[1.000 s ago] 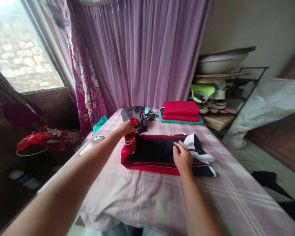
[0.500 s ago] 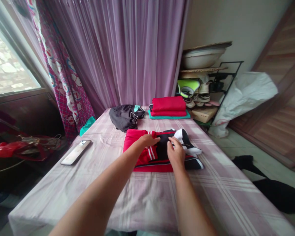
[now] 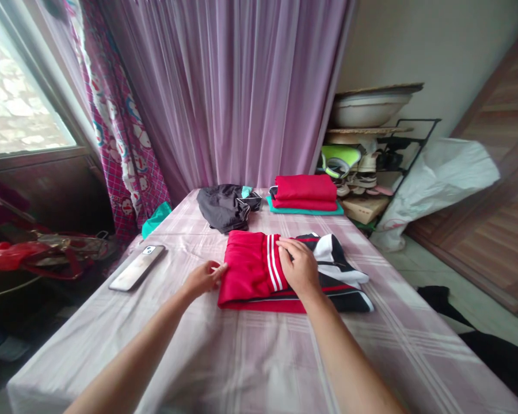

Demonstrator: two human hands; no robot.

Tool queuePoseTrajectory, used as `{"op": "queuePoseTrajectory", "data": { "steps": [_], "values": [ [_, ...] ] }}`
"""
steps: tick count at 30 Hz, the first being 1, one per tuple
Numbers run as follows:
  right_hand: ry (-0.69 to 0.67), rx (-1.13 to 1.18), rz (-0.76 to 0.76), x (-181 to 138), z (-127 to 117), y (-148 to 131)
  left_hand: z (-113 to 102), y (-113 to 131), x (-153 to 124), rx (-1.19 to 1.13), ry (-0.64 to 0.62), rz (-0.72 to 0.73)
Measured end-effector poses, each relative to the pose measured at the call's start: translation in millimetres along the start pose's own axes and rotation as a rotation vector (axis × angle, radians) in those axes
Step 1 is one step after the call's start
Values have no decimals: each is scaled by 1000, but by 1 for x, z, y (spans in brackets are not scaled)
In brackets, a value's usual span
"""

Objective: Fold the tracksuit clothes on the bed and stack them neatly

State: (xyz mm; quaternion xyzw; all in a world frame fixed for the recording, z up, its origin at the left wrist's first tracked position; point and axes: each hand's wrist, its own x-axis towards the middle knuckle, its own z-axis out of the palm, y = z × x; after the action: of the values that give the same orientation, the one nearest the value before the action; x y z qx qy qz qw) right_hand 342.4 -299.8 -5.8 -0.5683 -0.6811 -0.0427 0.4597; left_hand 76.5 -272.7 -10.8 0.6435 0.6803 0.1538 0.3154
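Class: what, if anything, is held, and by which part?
It cannot be told whether the left hand pinches the red garment by its folded left edge; the right hand rests at its striped band, not visibly gripping.

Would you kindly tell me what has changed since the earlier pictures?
The left hand has folded the garment over rightward, let go of its striped band, and moved back to the left fold. The right hand is now at that band. The folded stack and dark grey clothing stayed put.

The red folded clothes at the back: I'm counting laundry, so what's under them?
Teal cloth sticks out beneath the red clothes, on the tablecloth. Its middle is covered and cannot be seen.
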Motion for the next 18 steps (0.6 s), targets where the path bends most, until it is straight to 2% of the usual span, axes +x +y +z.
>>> {"op": "queuePoseTrajectory", "data": {
  "steps": [3,6,8,11,13,18],
  "values": [
    [-277,-96,10,49,18,-17,17,-10,-15,-155,-28,20],
    [-497,-183,67,92,52,-35,23,-9,-24,-218,-33,52],
    [-603,-219,95,110,78,-44,23,-8,-29,-243,-67,61],
    [-747,-269,161,121,112,-51,25,-11,-32,-253,-89,78],
    [-773,-290,198,121,128,-50,27,-15,-32,-263,-84,83],
    [-663,-313,264,105,153,-36,30,-22,-30,-338,-96,114]
  ]
}}
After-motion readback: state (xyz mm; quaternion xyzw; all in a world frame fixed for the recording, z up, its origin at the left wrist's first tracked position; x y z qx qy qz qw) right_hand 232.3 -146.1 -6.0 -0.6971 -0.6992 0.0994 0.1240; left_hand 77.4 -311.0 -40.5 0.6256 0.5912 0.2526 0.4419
